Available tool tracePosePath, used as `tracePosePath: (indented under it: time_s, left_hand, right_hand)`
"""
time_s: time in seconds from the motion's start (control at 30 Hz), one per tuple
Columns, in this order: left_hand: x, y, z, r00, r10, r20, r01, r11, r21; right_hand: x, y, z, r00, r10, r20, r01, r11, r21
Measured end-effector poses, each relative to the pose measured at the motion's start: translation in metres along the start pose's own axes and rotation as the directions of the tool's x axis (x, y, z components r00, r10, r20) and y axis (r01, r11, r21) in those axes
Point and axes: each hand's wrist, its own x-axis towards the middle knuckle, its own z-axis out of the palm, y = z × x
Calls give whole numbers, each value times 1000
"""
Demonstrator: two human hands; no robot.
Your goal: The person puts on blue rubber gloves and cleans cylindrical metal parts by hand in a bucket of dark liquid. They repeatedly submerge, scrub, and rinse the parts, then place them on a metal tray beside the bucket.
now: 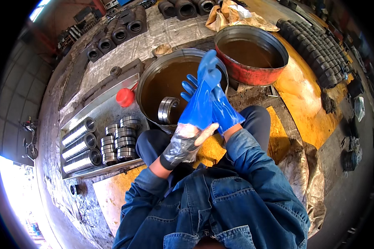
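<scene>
In the middle, my left hand (183, 144), in a thin grey-black glove with a dark cuff, reaches into the cuff of a long blue rubber glove (197, 111). Its thumb shows outside that cuff; its fingers are hidden inside. My right hand (222, 108) wears a matching blue glove and crosses behind the first one, gripping it, with some blue fingertips showing on its left. Both hands are above a round metal tub (142, 97) of brown liquid. A shiny bearing ring (167, 110) stands at the tub's near side, below the blue fingers.
Left of the tub, a metal tray (99, 111) holds stacked bearing rings (124, 141), rows of rings (79, 143) and a red ladle (125, 97). A red drum (247, 74) of brown liquid stands right. Beyond are dark cylindrical parts (313, 52) and crumpled brown paper (224, 18).
</scene>
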Motion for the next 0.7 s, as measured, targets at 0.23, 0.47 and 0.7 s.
tracePosePath:
  time_s: [0.23, 0.47, 0.7]
  left_hand:
    - [-2, 27, -47, 801, -598, 9, 286, 370, -884]
    - [-29, 7, -50, 697, -711, 90, -189, -303, -934]
    - [-95, -36, 17, 764, -629, 144, -152, -393, -907]
  right_hand:
    - [12, -56, -2, 979, -93, -183, 100, 995, 28]
    - [24, -64, -27, 929, -251, -272, 85, 860, -502]
    - [3, -71, -37, 942, -287, -172, 126, 781, -612]
